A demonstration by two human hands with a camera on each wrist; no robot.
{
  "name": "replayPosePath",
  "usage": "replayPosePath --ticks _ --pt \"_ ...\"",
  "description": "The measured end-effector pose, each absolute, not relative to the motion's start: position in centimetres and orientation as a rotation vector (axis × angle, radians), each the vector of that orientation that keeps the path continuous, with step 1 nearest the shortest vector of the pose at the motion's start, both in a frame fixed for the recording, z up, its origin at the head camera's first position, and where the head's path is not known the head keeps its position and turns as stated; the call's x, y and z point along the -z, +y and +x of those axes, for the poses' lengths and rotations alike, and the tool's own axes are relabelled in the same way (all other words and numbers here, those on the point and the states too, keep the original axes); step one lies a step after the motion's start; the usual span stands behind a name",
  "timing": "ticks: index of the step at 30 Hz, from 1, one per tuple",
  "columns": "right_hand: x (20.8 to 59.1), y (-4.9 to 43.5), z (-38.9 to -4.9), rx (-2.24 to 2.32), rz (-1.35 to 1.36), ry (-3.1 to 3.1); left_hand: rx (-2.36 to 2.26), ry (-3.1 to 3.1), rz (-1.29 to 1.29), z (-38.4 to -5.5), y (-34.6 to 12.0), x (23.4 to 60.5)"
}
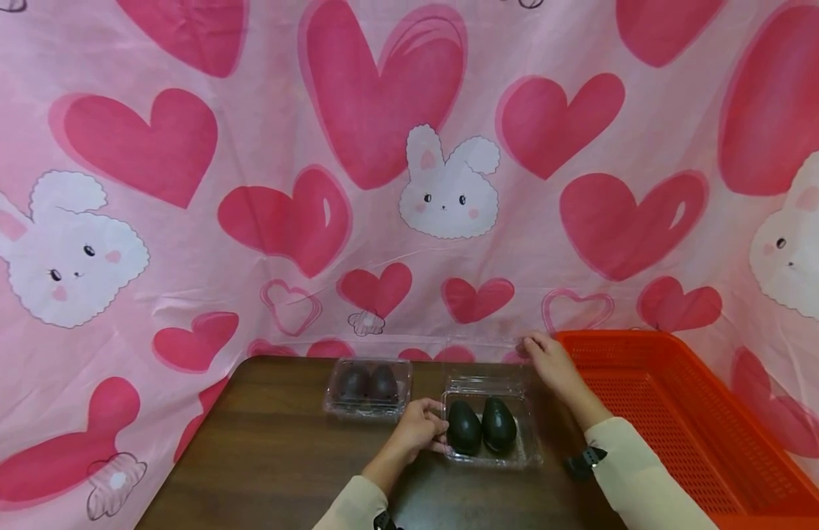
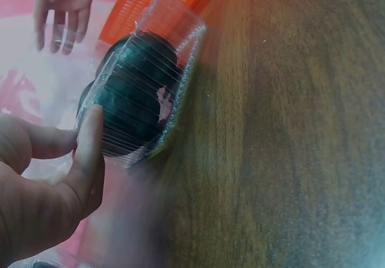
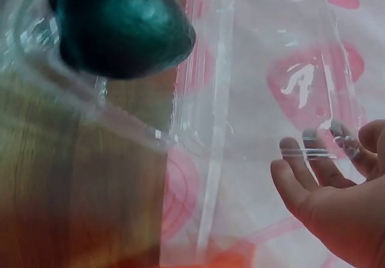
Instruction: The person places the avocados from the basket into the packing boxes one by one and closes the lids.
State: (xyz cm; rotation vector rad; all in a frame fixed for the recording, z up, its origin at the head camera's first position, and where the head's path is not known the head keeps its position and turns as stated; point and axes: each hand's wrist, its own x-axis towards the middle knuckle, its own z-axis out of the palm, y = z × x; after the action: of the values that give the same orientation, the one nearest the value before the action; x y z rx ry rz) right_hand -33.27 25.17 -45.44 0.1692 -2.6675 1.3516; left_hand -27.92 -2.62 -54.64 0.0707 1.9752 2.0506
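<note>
A clear plastic clamshell box point(image 1: 527, 449) stands on the wooden table with its lid point(image 3: 301, 88) raised behind it. Two dark green avocados point(image 1: 498, 425) lie side by side in its base. My left hand point(image 1: 419, 427) pinches the base's left rim between thumb and fingers, seen closely in the left wrist view. At the lid's upper right corner is my right hand point(image 1: 549, 361), its fingers behind the clear plastic and its thumb at the near side. To the left sits a second clear box point(image 1: 368, 412), closed, with two dark fruits point(image 1: 383, 383) inside.
An orange plastic basket point(image 1: 655, 342) with perforated walls stands to the right, next to my right forearm. A pink cloth point(image 1: 443, 265) with hearts and rabbits hangs behind the table point(image 1: 283, 456).
</note>
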Motion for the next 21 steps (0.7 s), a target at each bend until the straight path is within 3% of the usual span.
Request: replayPosePath --ticks 12,21 --pt "44.9 25.6 -29.3 -1.128 0.324 -2.719 -2.008 2.018 0.084 -27.6 -2.8 54.5" --pt "45.5 25.6 -26.8 -1.212 0.285 -2.708 -1.837 2.276 0.102 -27.0 -3.6 51.8"
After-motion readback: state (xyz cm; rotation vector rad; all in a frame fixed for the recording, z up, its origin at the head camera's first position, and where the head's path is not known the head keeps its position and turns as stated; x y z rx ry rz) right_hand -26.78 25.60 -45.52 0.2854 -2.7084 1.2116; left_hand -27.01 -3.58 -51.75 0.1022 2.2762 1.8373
